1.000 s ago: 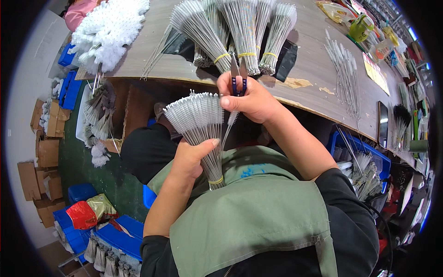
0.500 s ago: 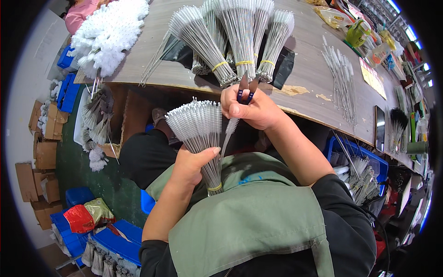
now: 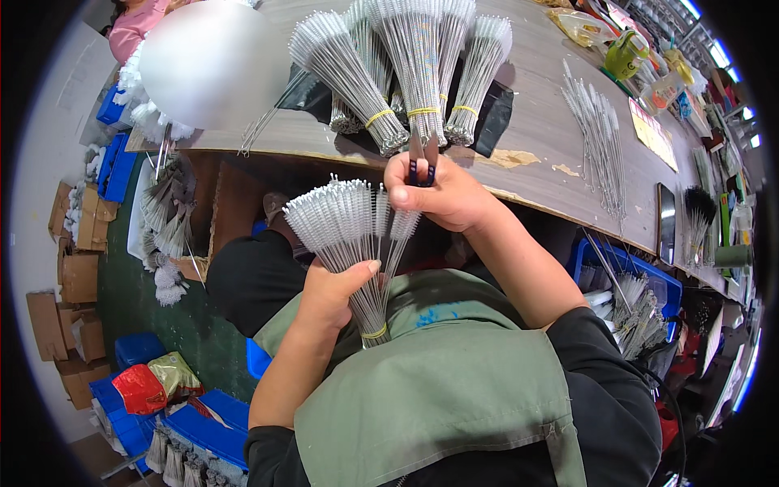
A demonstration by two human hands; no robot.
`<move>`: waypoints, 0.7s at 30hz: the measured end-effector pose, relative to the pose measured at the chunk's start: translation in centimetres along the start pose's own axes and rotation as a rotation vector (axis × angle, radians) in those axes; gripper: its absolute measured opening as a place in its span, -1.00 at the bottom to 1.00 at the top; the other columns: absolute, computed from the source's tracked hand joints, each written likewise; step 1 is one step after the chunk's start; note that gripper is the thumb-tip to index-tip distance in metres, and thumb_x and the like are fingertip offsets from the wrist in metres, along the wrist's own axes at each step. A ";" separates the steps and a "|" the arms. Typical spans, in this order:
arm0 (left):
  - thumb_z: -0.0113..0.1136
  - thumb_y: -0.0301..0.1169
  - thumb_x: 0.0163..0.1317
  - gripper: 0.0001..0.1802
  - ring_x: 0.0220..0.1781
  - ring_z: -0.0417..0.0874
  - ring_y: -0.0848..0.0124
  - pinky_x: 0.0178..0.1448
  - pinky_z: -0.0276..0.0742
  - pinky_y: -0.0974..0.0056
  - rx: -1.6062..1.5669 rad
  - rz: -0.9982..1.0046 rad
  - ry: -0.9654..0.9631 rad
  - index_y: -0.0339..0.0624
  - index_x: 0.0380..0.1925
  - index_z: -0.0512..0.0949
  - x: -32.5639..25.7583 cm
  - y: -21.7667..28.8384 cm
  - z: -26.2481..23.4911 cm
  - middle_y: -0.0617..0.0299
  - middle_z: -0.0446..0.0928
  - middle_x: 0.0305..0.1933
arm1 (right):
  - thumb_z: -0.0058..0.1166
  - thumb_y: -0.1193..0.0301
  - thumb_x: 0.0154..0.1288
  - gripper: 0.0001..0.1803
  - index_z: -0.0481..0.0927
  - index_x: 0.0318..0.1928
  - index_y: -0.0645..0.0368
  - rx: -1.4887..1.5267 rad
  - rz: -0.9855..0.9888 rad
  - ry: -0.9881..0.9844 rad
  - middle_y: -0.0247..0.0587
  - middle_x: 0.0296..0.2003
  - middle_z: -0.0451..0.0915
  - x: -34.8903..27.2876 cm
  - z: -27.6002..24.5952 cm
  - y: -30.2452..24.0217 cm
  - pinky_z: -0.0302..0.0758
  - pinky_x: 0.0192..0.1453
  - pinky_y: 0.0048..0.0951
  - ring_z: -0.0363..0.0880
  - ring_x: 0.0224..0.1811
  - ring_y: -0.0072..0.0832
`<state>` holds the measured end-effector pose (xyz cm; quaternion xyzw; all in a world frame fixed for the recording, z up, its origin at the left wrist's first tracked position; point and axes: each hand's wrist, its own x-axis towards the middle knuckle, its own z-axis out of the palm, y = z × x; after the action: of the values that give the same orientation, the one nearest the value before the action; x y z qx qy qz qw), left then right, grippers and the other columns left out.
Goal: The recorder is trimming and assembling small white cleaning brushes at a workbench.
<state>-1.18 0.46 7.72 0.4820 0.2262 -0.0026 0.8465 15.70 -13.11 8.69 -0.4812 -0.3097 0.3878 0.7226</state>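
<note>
My left hand is closed around a bundle of thin wire brushes with white bristles, fanned out at the top. A yellow rubber band binds their lower ends against my green apron. In my right hand are small scissors with dark blue handles, blades pointing away from me toward the table edge. The fingers of that hand are beside the bundle's right side, where several brushes stand apart from the others. Whether those fingers also touch a brush is hidden.
Banded brush bundles stand on the table ahead. Loose brushes and a phone lie to the right. A blue bin sits below. A blurred patch covers part of the white bristle pile at far left. Cardboard boxes line the wall.
More brushes now stand apart at the bundle's right side, leaving a gap. The scissor blades have come closer together. My right hand has shifted slightly left.
</note>
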 end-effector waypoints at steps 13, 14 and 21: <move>0.21 -0.61 0.00 -0.58 -0.21 0.59 0.41 -0.08 0.54 0.31 -0.003 0.004 0.031 -0.30 -0.05 0.45 0.0 -0.2 -0.2 0.20 0.55 -0.17 | 0.27 0.41 0.10 -0.75 0.47 -0.25 0.17 0.037 0.042 -0.051 -0.43 -0.44 0.45 0.0 0.4 -1.1 0.34 -0.29 -0.62 0.39 -0.42 -0.66; 0.21 -0.60 0.00 -0.57 -0.17 0.58 0.41 -0.04 0.51 0.31 0.005 0.028 0.024 -0.30 -0.04 0.45 0.1 -0.3 -0.3 0.21 0.54 -0.15 | 0.27 0.41 0.10 -0.75 0.47 -0.25 0.17 0.036 0.041 -0.052 -0.43 -0.44 0.45 0.0 0.3 -1.0 0.34 -0.29 -0.62 0.39 -0.42 -0.66; 0.22 -0.60 -0.01 -0.54 -0.12 0.55 0.42 0.01 0.47 0.32 0.005 0.033 0.013 -0.30 -0.02 0.44 0.0 -0.2 0.1 0.22 0.53 -0.12 | 0.34 0.35 0.04 -0.69 0.46 -0.28 0.12 -0.079 0.015 -0.068 -0.49 -0.43 0.40 0.2 -0.4 -0.3 0.29 -0.21 -0.63 0.34 -0.33 -0.70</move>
<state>-1.19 0.27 7.60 0.4877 0.2237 0.0140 0.8438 16.15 -13.18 8.83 -0.4980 -0.3455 0.3970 0.6892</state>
